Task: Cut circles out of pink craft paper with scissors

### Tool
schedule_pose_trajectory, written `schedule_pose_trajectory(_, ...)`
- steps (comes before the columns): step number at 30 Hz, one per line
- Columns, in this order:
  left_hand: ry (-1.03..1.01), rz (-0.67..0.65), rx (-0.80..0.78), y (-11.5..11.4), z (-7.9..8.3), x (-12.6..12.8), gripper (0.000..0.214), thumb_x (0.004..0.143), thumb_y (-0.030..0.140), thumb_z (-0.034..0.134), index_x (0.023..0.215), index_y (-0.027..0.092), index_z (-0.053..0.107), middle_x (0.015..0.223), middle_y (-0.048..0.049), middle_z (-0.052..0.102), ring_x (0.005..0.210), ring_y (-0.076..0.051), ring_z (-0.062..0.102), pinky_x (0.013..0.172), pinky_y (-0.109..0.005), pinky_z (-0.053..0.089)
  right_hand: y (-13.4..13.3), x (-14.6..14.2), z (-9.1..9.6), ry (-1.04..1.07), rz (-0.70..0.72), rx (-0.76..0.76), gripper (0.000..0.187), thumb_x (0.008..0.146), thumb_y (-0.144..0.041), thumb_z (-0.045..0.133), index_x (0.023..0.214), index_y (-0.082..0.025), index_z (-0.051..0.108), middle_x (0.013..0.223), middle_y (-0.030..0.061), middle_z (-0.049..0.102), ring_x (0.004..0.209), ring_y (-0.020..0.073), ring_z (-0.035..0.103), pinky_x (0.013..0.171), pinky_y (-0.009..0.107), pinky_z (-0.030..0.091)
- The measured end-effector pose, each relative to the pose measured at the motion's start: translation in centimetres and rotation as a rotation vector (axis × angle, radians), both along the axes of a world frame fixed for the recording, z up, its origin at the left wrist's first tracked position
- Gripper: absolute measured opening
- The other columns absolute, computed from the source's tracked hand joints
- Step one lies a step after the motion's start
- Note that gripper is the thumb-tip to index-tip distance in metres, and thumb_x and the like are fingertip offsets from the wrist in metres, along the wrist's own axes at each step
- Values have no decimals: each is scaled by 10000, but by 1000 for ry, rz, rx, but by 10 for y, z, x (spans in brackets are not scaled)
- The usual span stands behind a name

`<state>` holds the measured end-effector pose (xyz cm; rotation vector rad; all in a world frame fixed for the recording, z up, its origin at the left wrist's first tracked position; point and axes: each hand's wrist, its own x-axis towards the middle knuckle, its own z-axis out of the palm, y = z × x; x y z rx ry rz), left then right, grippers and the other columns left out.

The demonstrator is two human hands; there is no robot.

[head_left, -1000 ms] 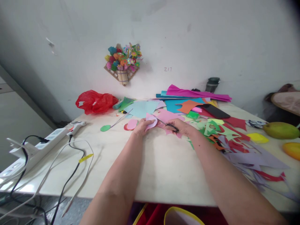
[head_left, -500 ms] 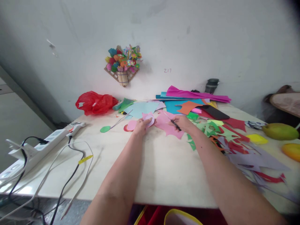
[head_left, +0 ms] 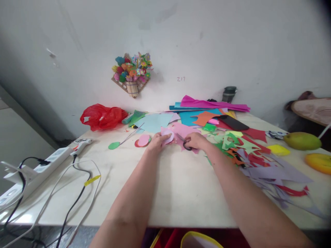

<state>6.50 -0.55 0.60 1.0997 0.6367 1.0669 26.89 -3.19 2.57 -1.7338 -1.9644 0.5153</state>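
In the head view, the left hand [head_left: 156,142] grips the lilac paper piece [head_left: 169,136] between thumb and fingers, and the piece juts out to that hand's right. The right hand [head_left: 196,140] is closed around the scissors [head_left: 184,143], whose blades point leftward toward the piece. The pink sheet [head_left: 184,130] lies just beyond the scissors; pink ovals [head_left: 144,140] rest just left of the left hand.

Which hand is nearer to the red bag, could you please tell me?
Left. The left hand is to the right of the red bag; the right hand is farther right.
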Motion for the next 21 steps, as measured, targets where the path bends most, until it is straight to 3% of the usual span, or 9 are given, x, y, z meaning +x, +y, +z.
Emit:
schedule_pose_trajectory(4,30,-30,-21,-1,1,1,224,636,223,788,746,66,672,684,-122,700,607,-198,683,610,-267,560,3,2,2,309,50,15,134,630,-241,677,533,-180,606,515,-11,544,504,106,475,440,215,306)
schedule_pose_trajectory(7,54,-67,-1,-4,5,4,248,616,243,804,734,67,674,664,-113,696,573,-184,671,609,-261,553,0,-5,3,564,49,-85,241,731,-380,626,633,-160,619,566,7,575,470,95,461,383,207,287)
schedule_pose_trajectory(10,88,-96,36,-7,7,7,281,586,262,818,746,73,686,665,-111,699,584,-191,672,572,-248,533,-5,-15,5,743,120,-150,262,739,-409,632,700,-151,621,630,25,624,455,82,469,352,193,266)
schedule_pose_trajectory(13,121,-125,58,-8,8,9,292,581,270,818,764,78,696,695,-117,708,622,-203,678,573,-255,529,-12,-23,10,766,138,-174,153,711,-276,638,637,-155,578,539,-5,583,384,54,407,339,180,237)
schedule_pose_trajectory(21,192,-70,11,-6,5,11,236,592,241,813,717,75,700,641,-101,692,526,-168,632,564,-262,512,-19,-34,15,767,-46,-139,135,627,-76,575,528,-158,533,413,-37,509,322,37,344,321,172,210)
